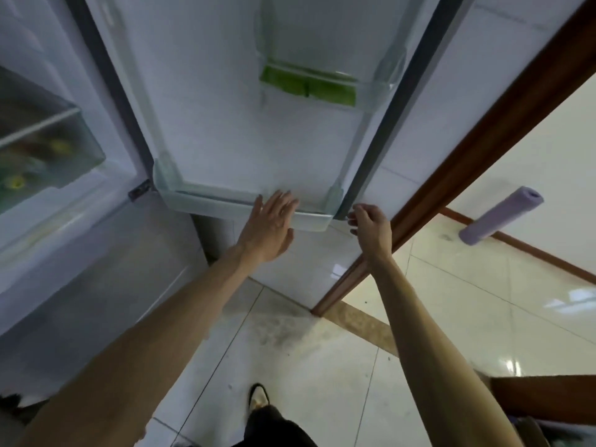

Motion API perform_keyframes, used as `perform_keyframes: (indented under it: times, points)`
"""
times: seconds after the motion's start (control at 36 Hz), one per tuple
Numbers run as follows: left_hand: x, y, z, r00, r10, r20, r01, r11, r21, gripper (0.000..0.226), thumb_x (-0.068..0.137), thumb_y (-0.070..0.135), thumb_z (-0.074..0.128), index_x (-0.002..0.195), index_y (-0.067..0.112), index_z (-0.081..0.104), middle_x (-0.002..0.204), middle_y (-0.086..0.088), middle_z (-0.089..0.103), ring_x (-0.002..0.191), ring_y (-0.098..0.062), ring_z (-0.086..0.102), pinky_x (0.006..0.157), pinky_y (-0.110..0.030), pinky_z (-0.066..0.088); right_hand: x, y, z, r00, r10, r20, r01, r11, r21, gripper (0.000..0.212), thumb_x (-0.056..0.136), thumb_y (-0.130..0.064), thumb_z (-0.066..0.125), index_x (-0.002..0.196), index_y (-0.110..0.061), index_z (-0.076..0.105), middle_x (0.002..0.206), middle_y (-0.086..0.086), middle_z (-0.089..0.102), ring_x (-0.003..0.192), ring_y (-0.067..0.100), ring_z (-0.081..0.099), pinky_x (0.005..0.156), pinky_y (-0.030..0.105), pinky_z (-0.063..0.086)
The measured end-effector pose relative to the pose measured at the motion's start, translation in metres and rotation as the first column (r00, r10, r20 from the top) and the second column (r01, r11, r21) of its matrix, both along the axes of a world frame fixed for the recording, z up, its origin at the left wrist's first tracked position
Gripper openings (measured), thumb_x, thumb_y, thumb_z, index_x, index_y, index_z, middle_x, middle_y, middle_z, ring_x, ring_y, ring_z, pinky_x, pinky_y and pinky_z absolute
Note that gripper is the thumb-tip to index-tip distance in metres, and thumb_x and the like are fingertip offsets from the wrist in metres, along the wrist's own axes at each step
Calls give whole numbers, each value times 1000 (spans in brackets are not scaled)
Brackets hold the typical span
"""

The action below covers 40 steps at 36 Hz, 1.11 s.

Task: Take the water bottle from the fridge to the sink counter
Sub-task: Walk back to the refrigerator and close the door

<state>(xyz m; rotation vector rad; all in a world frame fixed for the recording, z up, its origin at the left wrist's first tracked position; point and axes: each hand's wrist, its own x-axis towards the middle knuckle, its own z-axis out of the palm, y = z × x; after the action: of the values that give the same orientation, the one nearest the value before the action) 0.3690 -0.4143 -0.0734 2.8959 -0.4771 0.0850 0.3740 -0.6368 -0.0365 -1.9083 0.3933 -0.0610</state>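
Observation:
The fridge door (pixel 225 124) stands open in front of me, its inner side facing me. My left hand (pixel 269 225) is spread flat, fingers apart, at the front of the door's bottom shelf (pixel 200 200). My right hand (pixel 371 227) curls its fingers at the door's lower outer corner; whether it grips the edge is unclear. An upper door shelf (pixel 380 79) holds something green (pixel 306 87). No water bottle shows in this view.
The fridge interior is at the left, with a clear drawer (pixel 48 146) holding blurred food. A brown door frame (pixel 458 162) runs diagonally on the right. A purple rolled mat (pixel 500 219) leans on the far wall. Tiled floor and my foot (pixel 258 396) lie below.

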Motion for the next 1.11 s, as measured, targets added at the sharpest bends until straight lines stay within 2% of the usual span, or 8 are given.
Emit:
perform_keyframes:
  times: [0.31,0.47,0.58,0.69,0.78,0.94,1.03,1.11]
  points:
    - [-32,20,-10,982,-39,183,40,999,0,43,85,15,64,127,11,68,111,-9,73,106,-32,69,105,-46,47,-12,14,32,924,-174,341,196,980,-32,27,100,-37,55,123,-25,61,111,-17,65,101,-5,62,87,24,51]
    - [-79,61,-18,933,-96,346,118,992,-42,33,64,5,73,96,11,76,88,-6,72,88,-34,69,100,-44,49,-53,28,67,877,-195,439,233,972,-33,60,97,-65,43,150,-44,24,159,-17,30,148,11,31,121,48,32]
    - [-121,102,-14,928,-136,347,165,985,-55,33,54,2,77,85,10,76,88,-7,73,88,-35,70,104,-47,50,-109,65,69,851,-124,510,176,983,-55,67,95,-72,36,152,-47,12,161,-12,29,149,18,34,119,54,34]
    - [-163,151,-15,942,-127,310,140,990,-22,27,60,0,79,86,3,74,89,-16,70,93,-40,72,107,-51,46,-177,113,61,815,-92,572,145,988,-48,66,88,-78,40,144,-62,11,134,-51,31,129,7,49,108,47,44]
    - [-197,183,-12,953,-78,294,89,996,-23,26,81,15,62,95,-2,78,106,-23,75,113,-48,71,104,-56,53,-217,145,51,825,-27,565,93,992,-88,70,85,-81,41,143,-51,15,116,-52,37,106,5,57,94,54,54]
    - [-270,262,1,963,165,213,-128,976,-174,51,87,3,71,138,3,65,149,-17,59,143,-38,53,116,-57,43,-271,220,59,716,245,654,-96,962,-256,72,86,-77,48,145,-58,11,121,-55,30,107,-26,45,79,18,44]
    - [-299,319,36,846,361,391,-230,911,-344,47,93,5,58,139,8,58,144,-17,61,138,-34,55,120,-50,39,-271,264,79,541,391,745,-207,920,-332,79,90,-51,57,155,-44,11,146,-30,38,127,-2,50,92,37,53]
    - [-317,377,93,523,672,525,-304,722,-621,39,98,14,54,136,5,57,137,-13,59,128,-27,56,114,-28,38,-275,326,88,326,503,800,-217,864,-455,92,93,-36,61,161,-15,3,159,24,26,149,41,30,121,50,32]
